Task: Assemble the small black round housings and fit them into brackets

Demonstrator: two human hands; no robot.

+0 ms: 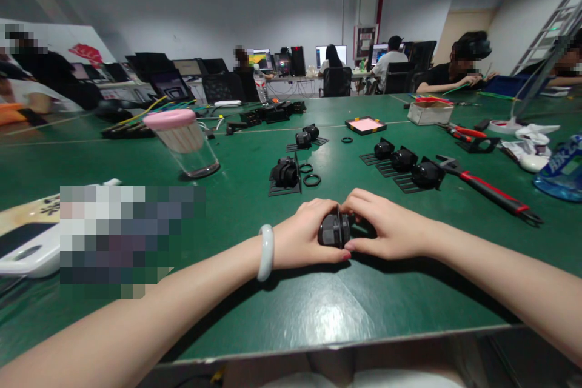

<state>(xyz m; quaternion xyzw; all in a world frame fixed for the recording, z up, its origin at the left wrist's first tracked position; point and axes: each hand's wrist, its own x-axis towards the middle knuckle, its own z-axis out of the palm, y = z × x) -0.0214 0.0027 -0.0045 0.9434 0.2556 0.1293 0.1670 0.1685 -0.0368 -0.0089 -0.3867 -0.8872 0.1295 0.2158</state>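
Observation:
Low over the near part of the green table (291,297), my left hand (297,236) has its fingers closed around a black plastic cable gland (330,231). My right hand (386,224) grips the same piece from the other side, fingertips and thumb at its flat rim. Its right end is partly hidden by my fingers. Just beyond my hands stands another black gland on a slotted plate (285,176), with two black ring nuts (312,180) beside it. Three similar glands on slotted plates (426,174) form a row at the right.
An adjustable wrench (495,194) lies right of my hands. A pink-lidded glass (184,142) and a white-cased object (27,248) are on the left. Further back are a pink-lined tray (365,125), a white box (430,111) and red-handled pliers (468,133). A blue bottle (561,170) is far right.

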